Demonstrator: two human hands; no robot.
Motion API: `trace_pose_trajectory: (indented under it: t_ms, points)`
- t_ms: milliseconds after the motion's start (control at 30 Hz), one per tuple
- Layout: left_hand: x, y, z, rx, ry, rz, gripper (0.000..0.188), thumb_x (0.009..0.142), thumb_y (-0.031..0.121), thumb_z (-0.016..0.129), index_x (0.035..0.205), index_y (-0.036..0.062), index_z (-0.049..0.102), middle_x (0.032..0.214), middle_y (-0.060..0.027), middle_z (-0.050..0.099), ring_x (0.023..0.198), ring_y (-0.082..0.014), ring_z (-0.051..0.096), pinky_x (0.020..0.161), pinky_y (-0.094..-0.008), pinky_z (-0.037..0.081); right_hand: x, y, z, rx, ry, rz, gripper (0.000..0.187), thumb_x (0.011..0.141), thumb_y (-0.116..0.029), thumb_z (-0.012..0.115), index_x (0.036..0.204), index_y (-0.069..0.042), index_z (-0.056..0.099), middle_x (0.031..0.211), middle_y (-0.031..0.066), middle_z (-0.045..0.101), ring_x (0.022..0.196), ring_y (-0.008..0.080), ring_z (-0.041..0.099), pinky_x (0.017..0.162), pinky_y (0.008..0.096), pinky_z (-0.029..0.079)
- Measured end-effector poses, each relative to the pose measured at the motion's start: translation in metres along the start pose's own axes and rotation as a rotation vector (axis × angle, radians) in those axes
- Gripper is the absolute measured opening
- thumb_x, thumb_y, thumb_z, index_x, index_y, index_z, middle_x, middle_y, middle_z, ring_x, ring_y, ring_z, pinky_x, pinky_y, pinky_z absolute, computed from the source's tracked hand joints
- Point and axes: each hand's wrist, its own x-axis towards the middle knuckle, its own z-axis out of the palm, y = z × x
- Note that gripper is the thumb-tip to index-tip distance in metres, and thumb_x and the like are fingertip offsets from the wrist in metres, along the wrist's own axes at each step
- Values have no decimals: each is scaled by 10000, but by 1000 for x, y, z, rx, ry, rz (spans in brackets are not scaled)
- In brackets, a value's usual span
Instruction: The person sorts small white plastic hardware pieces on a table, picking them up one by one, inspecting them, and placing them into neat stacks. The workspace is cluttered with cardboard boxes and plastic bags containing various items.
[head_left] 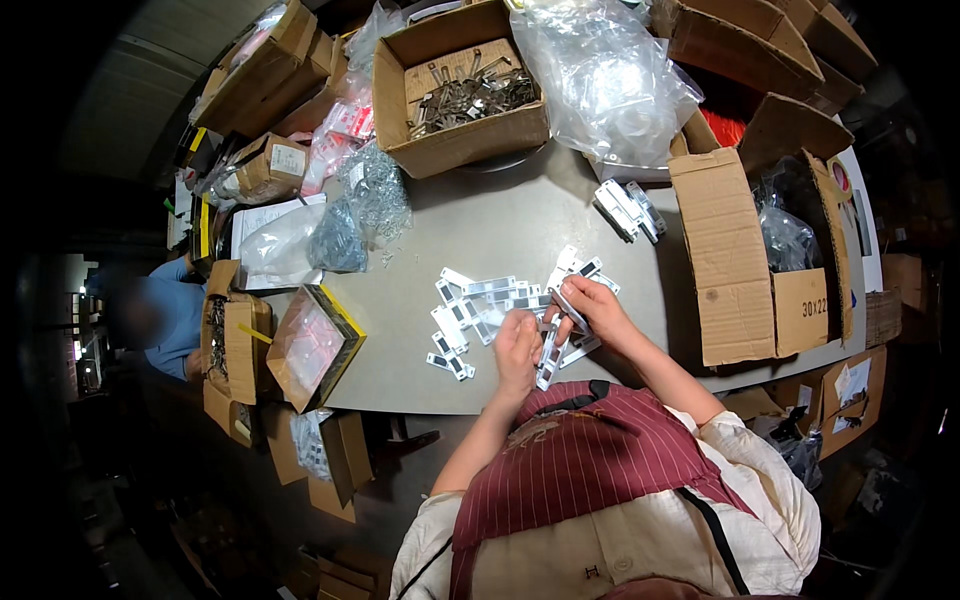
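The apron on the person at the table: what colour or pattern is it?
The apron is dark red with thin pale pinstripes, seen in the head view.

Glossy white plastic strips (pixel 470 300) lie on a smooth matt grey table (pixel 520 220) beside rough brown cardboard boxes (pixel 735 260).

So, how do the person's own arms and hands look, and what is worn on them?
Both forearms are bare; the left hand and right hand wear no gloves or visible rings. Cream sleeves are rolled up near the elbows. A dark red striped apron with black straps covers the chest.
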Motion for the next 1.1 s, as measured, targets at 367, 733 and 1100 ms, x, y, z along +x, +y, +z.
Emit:
trace_pose_trajectory:
  t_ms: [367,733,1100]
  points:
    - [15,89,-7,-422,-41,-6,196,1018,222,447,879,86,468,674,-32,435,442,-94,342,417,-236,261,-12,-13,-13,-97,82,17,294,1065,-300,462,1044,-42,601,955,83,708,648,111,620,604,259,507]
    - [11,57,46,130,-221,-276,433,1045,465,477,853,81,533,591,39,400,426,-35,283,377,-206,192,-31,-45,12,-1023,245,-413,275,977,-338,561,937,-73,621,617,136,620,613,355,648,563,456,480]
    - [4,37,60,37,77,-25,356,996,326,493,813,27,553,571,-43,494,394,-88,348,376,-233,228,-24,-33,12,-241,334,-447,254,1037,-246,488,928,-48,605,585,89,555,483,240,547,486,333,415]
